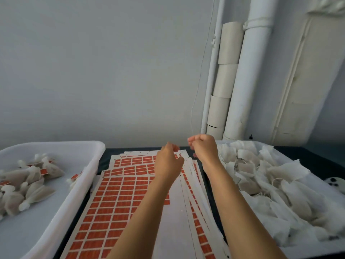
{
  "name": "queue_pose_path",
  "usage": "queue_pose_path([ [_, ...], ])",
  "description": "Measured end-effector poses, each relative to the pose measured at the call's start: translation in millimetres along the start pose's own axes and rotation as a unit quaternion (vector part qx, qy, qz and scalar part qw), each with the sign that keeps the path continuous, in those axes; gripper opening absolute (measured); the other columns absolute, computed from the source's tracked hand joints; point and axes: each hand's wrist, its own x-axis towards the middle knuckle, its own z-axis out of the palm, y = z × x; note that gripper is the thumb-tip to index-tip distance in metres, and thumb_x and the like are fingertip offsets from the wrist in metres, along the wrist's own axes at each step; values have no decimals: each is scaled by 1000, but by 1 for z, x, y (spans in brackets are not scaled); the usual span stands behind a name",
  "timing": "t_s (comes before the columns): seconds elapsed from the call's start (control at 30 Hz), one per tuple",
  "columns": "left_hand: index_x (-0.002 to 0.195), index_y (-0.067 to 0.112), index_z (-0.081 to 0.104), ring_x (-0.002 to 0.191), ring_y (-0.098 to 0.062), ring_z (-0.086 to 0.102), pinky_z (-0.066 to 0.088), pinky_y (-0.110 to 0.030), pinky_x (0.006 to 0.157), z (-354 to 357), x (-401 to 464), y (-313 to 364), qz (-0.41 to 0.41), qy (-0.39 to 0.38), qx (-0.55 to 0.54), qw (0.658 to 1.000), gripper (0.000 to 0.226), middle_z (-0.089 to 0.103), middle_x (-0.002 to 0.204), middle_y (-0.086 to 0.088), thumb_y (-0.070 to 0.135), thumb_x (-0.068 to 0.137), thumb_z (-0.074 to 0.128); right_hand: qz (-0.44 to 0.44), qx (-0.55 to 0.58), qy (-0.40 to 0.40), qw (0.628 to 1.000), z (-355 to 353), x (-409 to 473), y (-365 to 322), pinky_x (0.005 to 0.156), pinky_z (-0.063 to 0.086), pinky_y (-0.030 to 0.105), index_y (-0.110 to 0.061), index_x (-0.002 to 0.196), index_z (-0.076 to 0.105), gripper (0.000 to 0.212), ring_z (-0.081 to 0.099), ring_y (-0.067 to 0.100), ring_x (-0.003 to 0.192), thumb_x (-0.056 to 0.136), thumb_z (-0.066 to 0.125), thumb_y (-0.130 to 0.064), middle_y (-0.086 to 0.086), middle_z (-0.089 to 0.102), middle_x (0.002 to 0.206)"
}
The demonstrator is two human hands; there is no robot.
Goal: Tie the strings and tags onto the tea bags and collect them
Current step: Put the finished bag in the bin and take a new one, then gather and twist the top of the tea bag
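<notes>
1. 2 bare forearms of yours reach forward over the stacked tag sheets (pixel 112 199), printed with orange-red rectangles, on the dark table (pixel 317 161).
2. Left tray (pixel 78 184): white, holds finished tea bags (pixel 33 176) with orange tags attached, well apart from your hands.
3. Right tray (pixel 332 247): white, heaped with untagged tea bags (pixel 270 184) and loose strings.
4. Your left hand (pixel 169 161) hovers at the far end of the sheets, fingers curled; what it pinches, you cannot tell.
5. Your right hand (pixel 202 146), just beside it and slightly higher, has fingers clenched, pinching a thin string (pixel 194 101) running upward.
6. Far: wall pipes (pixel 244 77) and stacked cardboard tubes (pixel 224 81).
</notes>
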Motion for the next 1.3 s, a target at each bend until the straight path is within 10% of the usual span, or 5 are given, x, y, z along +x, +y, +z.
queue_pose_path([
  [0.17, 117, 18, 55, 105, -15, 56, 49, -26, 85, 41, 2, 15, 56, -77, 16, 995, 29, 59, 121, 0, 18, 89, 61, 77, -114, 31, 990, -30, 14, 26, 69, 40, 27, 4, 101, 65, 26, 52, 22, 77, 92, 42, -5, 19, 65, 105],
  [0.5, 116, 26, 61, 88, -8, 57, 51, -22, 74, 81, -1, 12, 63, -143, -16, 988, 26, 61, 119, 1, 29, 90, 62, 223, -233, 51, 945, -40, 12, 59, 107, 29, 50, -8, 128, 47, 35, 32, 37, 129, 97, 43, -23, 20, 36, 139],
  [0.83, 128, 24, 51, 108, -15, 55, 48, -24, 79, 73, -1, 9, 33, -132, -112, 984, 41, 57, 126, -1, 27, 89, 63, -40, -149, 157, 976, -43, 14, 64, 73, 44, 29, -11, 101, 62, 25, 58, 23, 94, 88, 47, 5, 6, 65, 100],
  [1.07, 137, 26, 38, 114, -13, 54, 46, -18, 78, 24, -5, 5, 42, -153, -351, 923, 61, 51, 131, 5, 48, 83, 58, -211, 10, -65, 975, -47, 11, 15, 62, 44, 8, -25, 108, 59, 35, 55, -2, 65, 84, 60, 0, -8, 62, 76],
  [1.3, 99, 21, 63, 81, -13, 68, 52, -18, 64, -9, -15, -45, 56, -164, -255, 951, 35, 69, 89, 9, 47, 75, 65, -156, 28, -221, 962, -3, -16, 37, 70, 50, 21, -27, 97, 63, 29, 60, 13, 75, 84, 61, -1, 2, 65, 83],
])
